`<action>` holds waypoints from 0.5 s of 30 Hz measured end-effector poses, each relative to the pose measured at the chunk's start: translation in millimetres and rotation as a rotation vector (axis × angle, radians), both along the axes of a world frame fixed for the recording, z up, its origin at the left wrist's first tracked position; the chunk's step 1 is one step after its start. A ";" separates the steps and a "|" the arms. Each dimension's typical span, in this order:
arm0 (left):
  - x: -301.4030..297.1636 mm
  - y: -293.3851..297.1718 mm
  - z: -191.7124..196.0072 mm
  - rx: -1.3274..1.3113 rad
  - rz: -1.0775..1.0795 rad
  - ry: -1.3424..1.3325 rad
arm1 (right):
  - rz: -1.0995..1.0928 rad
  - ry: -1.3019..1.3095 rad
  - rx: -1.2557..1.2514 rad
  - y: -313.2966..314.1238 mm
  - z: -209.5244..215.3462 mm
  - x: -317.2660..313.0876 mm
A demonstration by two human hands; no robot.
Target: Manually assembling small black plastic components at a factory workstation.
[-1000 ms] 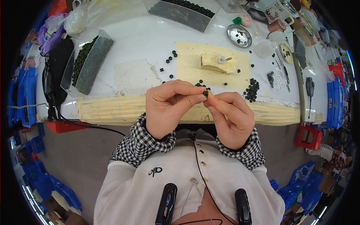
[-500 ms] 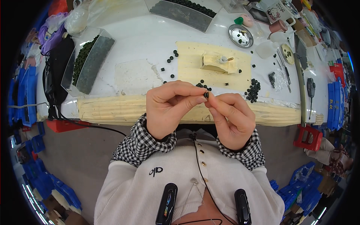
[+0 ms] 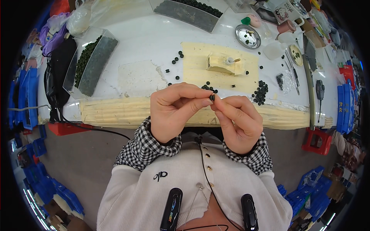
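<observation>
Closest to us, our two hands meet in front of the chest, raised above the near edge of the bench (image 3: 154, 42). Our left hand (image 3: 173, 111) has its thumb and forefinger pinched shut on a small dark bead (image 3: 212, 97), which sits right at the fingertips, facing the right hand. Our right hand (image 3: 237, 123) brings its own closed fingers in from the other side, tips touching or just beside the bead; whether they also grip something fine we cannot tell. So the bead lies between both hands, held by the left. Just beyond, loose dark beads (image 3: 260, 92) scatter on the yellowish mat (image 3: 200, 61), around a pale block (image 3: 219, 64). Farther off stand clear trays of beads (image 3: 90, 63) and a round metal dish (image 3: 248, 36).
</observation>
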State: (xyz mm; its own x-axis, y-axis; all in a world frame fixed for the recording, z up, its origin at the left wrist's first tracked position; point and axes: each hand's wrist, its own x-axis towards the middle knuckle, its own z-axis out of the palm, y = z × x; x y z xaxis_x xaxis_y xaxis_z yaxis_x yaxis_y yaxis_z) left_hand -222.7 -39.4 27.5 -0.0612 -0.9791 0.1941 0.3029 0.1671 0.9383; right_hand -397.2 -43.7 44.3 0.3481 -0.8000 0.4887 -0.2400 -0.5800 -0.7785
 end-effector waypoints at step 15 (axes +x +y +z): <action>-1.0 0.9 1.2 0.034 -0.016 0.023 | -0.011 -0.030 0.035 0.5 -0.6 -0.1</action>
State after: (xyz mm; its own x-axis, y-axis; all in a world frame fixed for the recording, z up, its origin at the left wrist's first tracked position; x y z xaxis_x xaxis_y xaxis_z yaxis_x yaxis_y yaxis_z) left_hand -223.7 -38.5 28.7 -0.0730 -0.9841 0.1618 0.3265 0.1297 0.9363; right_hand -397.3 -43.2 43.7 0.3251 -0.8202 0.4707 -0.2222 -0.5501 -0.8050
